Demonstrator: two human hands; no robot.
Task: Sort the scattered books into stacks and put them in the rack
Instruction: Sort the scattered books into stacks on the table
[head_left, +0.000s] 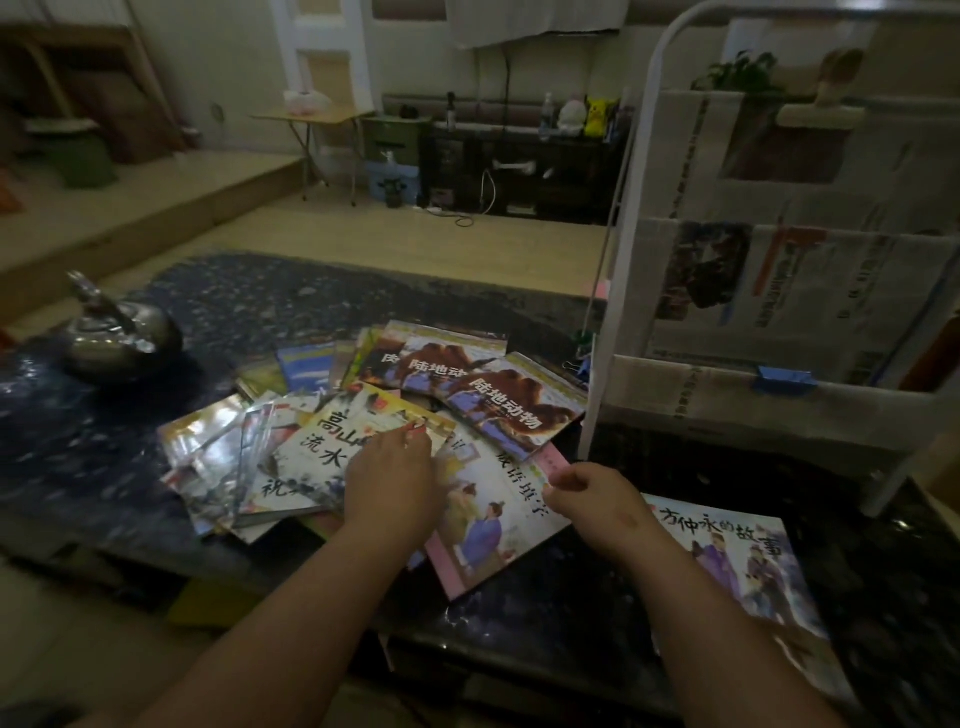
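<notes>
A loose heap of books (374, 374) is spread across the middle of the dark marbled desk (93, 457), many overlapping. The left hand (392, 483) is laid on a yellow-edged book (322, 441) at the front of the heap, fingertips at its far edge; whether that edge is gripped cannot be told. The right hand (592, 493) is curled, and the side of a pink-edged book (488, 525) is pinched in it. A single book (737, 561) lies apart to the right, partly under the right forearm. The white rack (632, 208), hung with newspapers (779, 291), stands at the desk's right end. A metal teapot (119, 338) sits at the left.
</notes>
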